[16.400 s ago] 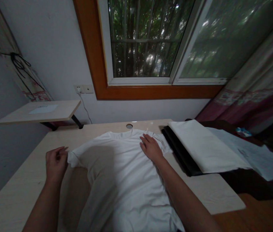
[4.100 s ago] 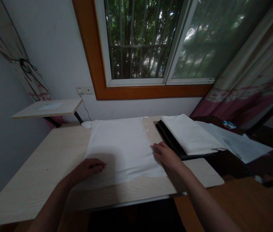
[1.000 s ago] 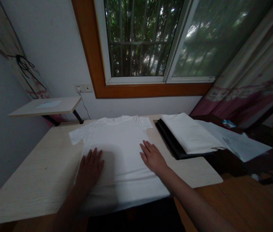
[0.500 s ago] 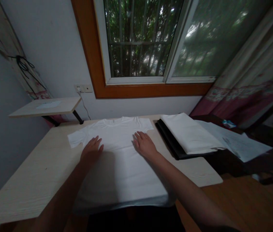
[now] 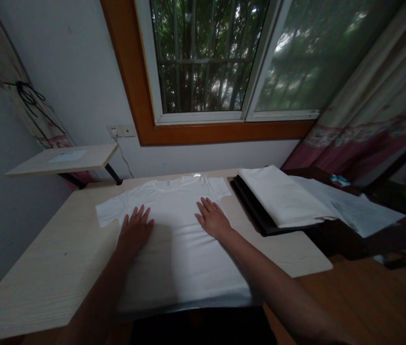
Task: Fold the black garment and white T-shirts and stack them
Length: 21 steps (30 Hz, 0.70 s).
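A white T-shirt (image 5: 184, 239) lies spread on the pale wooden table (image 5: 48, 268), its neckline towards the window and its sleeves out to both sides. My left hand (image 5: 136, 230) rests on the left part of the shirt's chest, below the left sleeve, with fingers spread. On the opposite side my right hand (image 5: 213, 218) lies flat near the right sleeve, fingers apart. Neither hand grips anything. Both palms are hidden. The shirt's hem reaches the table's front edge, close to my dark clothing.
To the right, folded white cloth (image 5: 282, 199) lies on a black flat item (image 5: 249, 208), with light sheets (image 5: 350, 206) beyond. A small raised shelf (image 5: 62, 160) stands at the back left. Behind the table are a wall socket (image 5: 121, 131) and a window (image 5: 206, 57).
My left fingers have spread wider on the shirt. My right hand has shifted very slightly. The camera view has moved a little; the shirt remains spread out.
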Each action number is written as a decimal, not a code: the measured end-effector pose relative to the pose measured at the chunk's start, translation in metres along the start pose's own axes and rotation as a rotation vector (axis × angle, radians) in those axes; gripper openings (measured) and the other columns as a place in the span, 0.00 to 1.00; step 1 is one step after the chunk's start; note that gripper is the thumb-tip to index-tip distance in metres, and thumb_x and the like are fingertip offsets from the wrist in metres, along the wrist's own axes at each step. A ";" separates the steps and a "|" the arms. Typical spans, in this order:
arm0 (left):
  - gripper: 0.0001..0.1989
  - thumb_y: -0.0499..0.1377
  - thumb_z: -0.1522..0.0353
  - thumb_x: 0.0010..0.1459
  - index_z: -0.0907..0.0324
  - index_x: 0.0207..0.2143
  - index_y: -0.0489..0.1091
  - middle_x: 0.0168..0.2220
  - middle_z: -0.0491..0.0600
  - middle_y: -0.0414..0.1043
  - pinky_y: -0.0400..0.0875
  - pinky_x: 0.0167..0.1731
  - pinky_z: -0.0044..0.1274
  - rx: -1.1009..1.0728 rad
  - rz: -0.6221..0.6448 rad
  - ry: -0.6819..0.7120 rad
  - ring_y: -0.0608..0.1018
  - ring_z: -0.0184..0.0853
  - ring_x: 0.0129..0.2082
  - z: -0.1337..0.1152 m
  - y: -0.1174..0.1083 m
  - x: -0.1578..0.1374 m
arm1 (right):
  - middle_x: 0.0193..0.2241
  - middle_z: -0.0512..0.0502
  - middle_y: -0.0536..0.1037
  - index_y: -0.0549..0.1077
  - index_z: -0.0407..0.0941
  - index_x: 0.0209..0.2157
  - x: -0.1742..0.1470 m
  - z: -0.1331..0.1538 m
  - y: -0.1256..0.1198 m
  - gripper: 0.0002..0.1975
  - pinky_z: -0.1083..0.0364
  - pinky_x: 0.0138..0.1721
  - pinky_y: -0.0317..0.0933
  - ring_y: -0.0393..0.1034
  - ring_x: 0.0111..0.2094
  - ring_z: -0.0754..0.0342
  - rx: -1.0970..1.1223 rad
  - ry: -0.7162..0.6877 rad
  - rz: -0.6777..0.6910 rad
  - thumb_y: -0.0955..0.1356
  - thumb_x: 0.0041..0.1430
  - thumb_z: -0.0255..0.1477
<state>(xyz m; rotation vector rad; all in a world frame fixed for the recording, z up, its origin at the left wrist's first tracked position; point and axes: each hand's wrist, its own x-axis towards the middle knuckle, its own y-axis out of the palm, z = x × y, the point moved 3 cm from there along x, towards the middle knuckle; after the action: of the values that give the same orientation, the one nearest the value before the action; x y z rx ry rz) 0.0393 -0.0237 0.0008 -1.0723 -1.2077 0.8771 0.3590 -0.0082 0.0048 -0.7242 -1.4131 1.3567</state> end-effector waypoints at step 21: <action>0.20 0.47 0.62 0.68 0.54 0.55 0.72 0.57 0.55 0.73 0.62 0.64 0.40 -0.093 0.017 0.135 0.70 0.45 0.62 0.005 -0.021 -0.040 | 0.57 0.40 0.74 0.73 0.49 0.56 -0.048 0.019 -0.049 0.20 0.44 0.57 0.61 0.66 0.56 0.41 -0.022 0.029 0.002 0.61 0.71 0.40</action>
<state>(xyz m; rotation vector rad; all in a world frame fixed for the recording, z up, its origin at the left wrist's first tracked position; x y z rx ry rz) 0.0273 -0.0666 0.0099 -1.1994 -1.1367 0.7553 0.3672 -0.0684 0.0426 -0.7570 -1.4066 1.3297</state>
